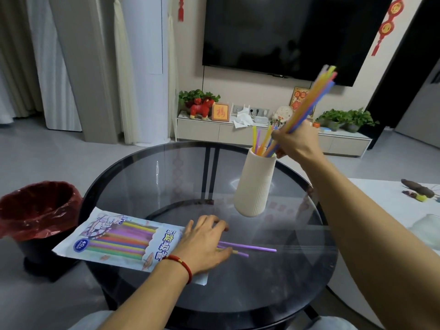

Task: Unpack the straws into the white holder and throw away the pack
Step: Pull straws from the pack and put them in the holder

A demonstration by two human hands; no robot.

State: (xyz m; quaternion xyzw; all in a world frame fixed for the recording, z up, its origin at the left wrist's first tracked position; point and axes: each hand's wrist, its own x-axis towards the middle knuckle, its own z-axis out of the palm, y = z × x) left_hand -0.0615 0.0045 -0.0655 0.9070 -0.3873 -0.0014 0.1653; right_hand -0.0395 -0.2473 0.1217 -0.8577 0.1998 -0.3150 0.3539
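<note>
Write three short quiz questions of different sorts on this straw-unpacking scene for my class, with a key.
1. True or false: the right hand grips a bunch of straws above the white holder.
2. What does the left hand rest on?
3. The red-lined bin stands: A) on the table, B) on the floor left of the table.

Key: 1 true; 2 the straw pack; 3 B.

My right hand (294, 141) grips a bunch of straws (312, 101) slanting into the white holder (256, 184), while my left hand (202, 246) rests flat on the pack (114, 241) beside loose purple straws (252, 247).
</note>
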